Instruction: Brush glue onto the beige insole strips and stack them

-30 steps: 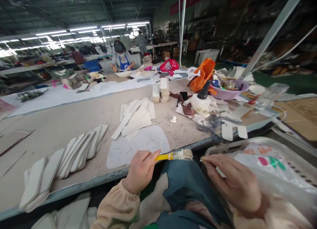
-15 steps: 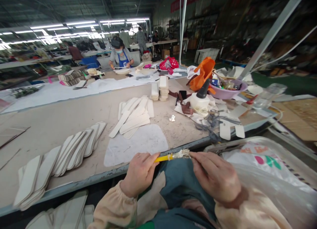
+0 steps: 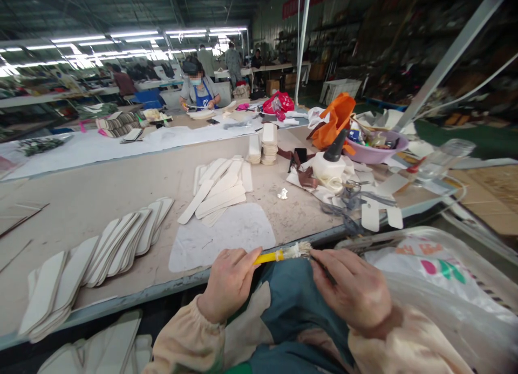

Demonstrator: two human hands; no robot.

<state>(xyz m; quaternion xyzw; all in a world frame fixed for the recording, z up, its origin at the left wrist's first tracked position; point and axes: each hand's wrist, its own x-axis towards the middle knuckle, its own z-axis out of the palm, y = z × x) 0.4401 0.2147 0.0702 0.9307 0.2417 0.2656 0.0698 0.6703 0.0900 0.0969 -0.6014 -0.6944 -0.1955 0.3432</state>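
Note:
My left hand (image 3: 230,282) is closed around the yellow handle of a brush (image 3: 269,257), held level just over the table's front edge and my lap. Pale, frayed bristles (image 3: 298,250) stick out of its right end, with a whitish band where they meet the handle. My right hand (image 3: 356,290) has its thumb and fingers pinched together at the bristle tips; the fingertips partly hide the contact. Ahead of my hands lie a white sheet (image 3: 226,239) and a fanned pile of off-white strips (image 3: 222,188).
Overlapping rows of off-white strips (image 3: 115,247) lie at left. A white bottle with a black nozzle (image 3: 327,168), a purple basin (image 3: 378,154) and a clear jar (image 3: 445,158) stand at right. A plastic-lined container (image 3: 429,277) is beside my right arm. A co-worker (image 3: 200,90) sits across.
Both hands stay almost in place on the brush. The bristle tips sit slightly differently at my right fingertips, and the view has shifted a little.

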